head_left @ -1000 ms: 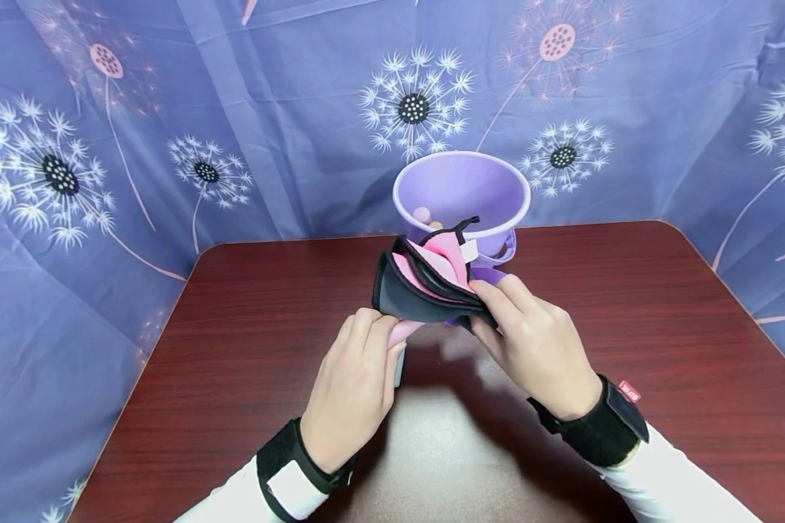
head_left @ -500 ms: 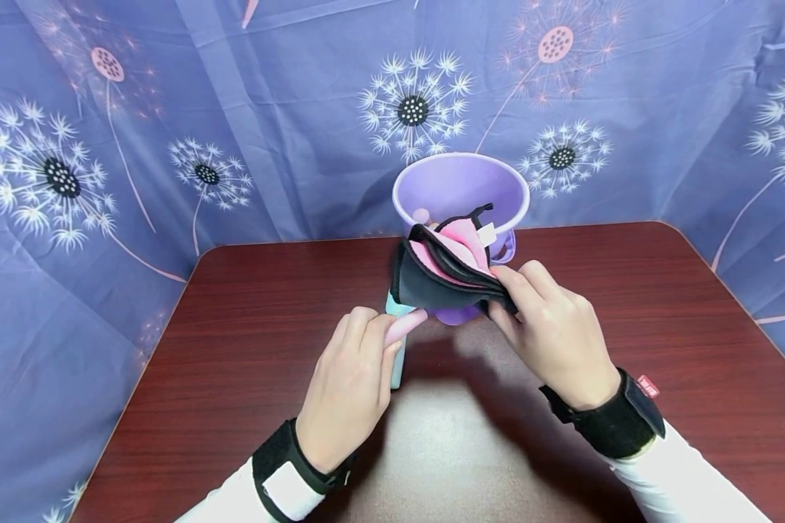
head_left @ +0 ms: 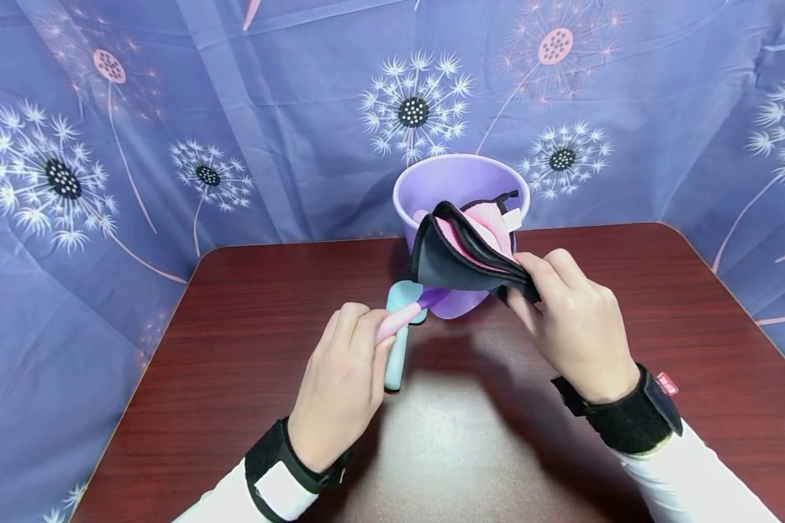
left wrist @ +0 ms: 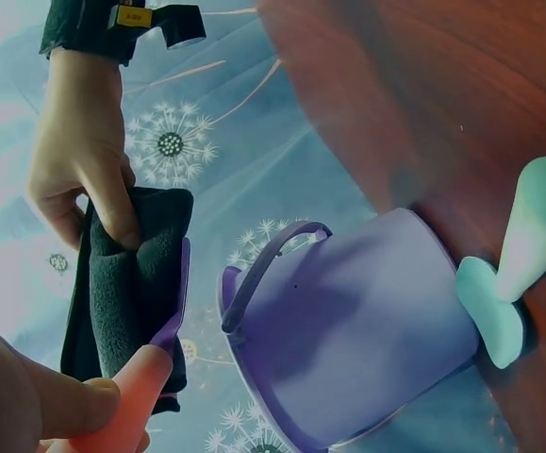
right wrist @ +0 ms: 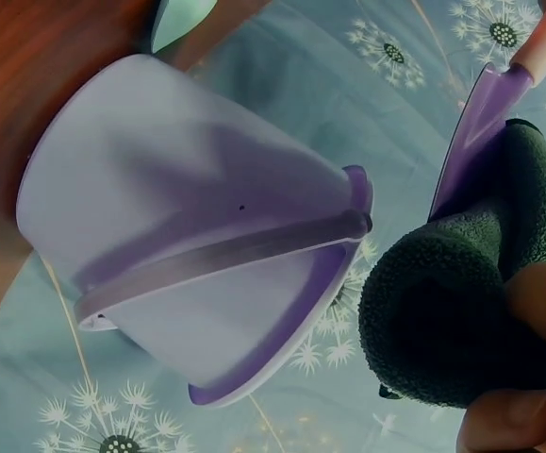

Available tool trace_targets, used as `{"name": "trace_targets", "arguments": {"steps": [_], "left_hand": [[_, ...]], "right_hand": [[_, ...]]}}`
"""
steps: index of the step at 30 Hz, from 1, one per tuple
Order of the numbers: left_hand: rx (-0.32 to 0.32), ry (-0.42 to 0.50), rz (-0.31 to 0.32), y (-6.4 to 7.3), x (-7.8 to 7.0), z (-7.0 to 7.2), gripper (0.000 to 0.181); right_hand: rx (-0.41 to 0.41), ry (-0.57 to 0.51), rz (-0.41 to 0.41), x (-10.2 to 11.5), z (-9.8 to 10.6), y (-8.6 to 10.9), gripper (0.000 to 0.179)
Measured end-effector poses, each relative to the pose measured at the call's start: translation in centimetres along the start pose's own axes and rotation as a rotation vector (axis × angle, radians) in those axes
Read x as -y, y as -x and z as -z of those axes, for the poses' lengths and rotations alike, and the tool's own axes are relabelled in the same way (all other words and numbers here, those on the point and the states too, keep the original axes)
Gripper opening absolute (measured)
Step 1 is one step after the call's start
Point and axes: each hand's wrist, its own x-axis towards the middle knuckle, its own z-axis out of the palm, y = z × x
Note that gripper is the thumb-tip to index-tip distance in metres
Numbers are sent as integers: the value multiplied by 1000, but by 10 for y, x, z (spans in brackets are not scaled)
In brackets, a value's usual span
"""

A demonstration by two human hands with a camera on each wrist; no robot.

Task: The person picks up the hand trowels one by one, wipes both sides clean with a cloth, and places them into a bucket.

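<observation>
My left hand [head_left: 343,378] grips the pink handle of a toy shovel [head_left: 397,322] in the middle of the table. Its purple blade runs behind a folded cloth [head_left: 467,261], dark grey outside, pink inside, with black edging and a white tag. My right hand [head_left: 572,327] pinches the right side of that cloth with thumb and fingers. In the right wrist view the purple blade [right wrist: 480,132] lies against the cloth; the head view mostly hides it. Behind the cloth stands a purple bucket [head_left: 432,178], its front partly covered.
A teal shovel [head_left: 396,359] lies on the brown table [head_left: 268,349] between the left hand and the bucket. Something pink [head_left: 420,216] shows inside the bucket. A blue dandelion-print curtain [head_left: 301,123] hangs behind the table.
My right hand and the cloth have moved right and away, uncovering the shovel's neck and more of the teal shovel. My left hand has shifted slightly left, still holding the pink handle.
</observation>
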Motion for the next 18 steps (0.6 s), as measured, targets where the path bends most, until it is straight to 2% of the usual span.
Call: {"name": "trace_targets", "arguments": {"steps": [12,18], "left_hand": [[-14,22,19,-1,2,4,22],[26,83,85,-1,4,4,21]], "right_hand": [[-43,29,-38,-7,5,-4,21],[-78,47,-25,-5,3,-4,22]]}}
